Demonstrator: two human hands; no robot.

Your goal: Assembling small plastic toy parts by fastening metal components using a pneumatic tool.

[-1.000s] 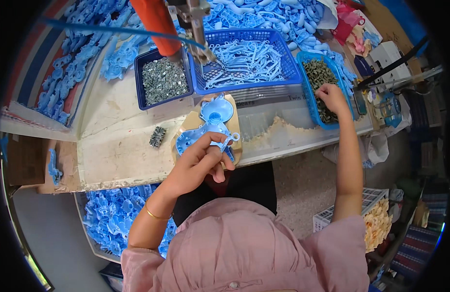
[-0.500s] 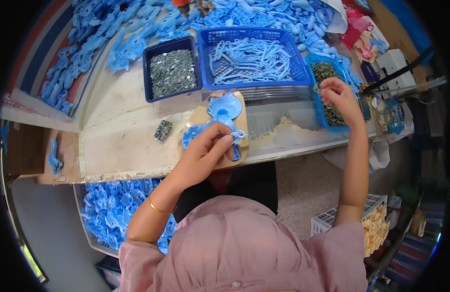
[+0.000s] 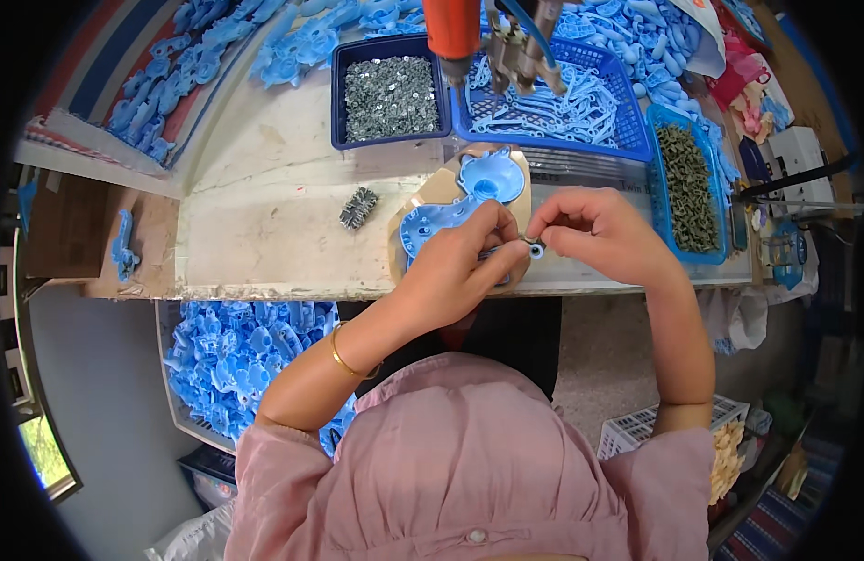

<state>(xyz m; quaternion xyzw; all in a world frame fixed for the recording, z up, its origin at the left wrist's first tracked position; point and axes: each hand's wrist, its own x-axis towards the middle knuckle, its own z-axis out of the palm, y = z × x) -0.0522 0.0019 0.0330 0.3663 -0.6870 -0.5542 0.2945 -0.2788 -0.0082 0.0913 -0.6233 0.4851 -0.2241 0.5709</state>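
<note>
My left hand (image 3: 464, 266) is closed in a pinch on a small blue ring-ended plastic piece (image 3: 536, 251), whose ring pokes out past the fingertips. Right beside that ring, my right hand (image 3: 607, 232) has its thumb and forefinger pressed together; anything between them is too small or hidden to name. Under and beyond my left hand, a blue molded plastic shell (image 3: 432, 222) with a round cup-like end lies in a tan holder (image 3: 401, 269) at the table's front edge. My left hand covers part of the shell.
Behind stand a dark blue bin (image 3: 336, 98) of small metal discs, a blue basket (image 3: 645, 131) of ring-ended pieces and a light blue basket (image 3: 717, 187) of small dark metal parts. An orange-red tool (image 3: 453, 28) hangs above. A metal-piece cluster (image 3: 359, 208) lies left of the holder.
My right hand has come left from the light blue basket to meet my left hand at the ring-ended piece. The view has shifted, and more of the hanging tool shows.
</note>
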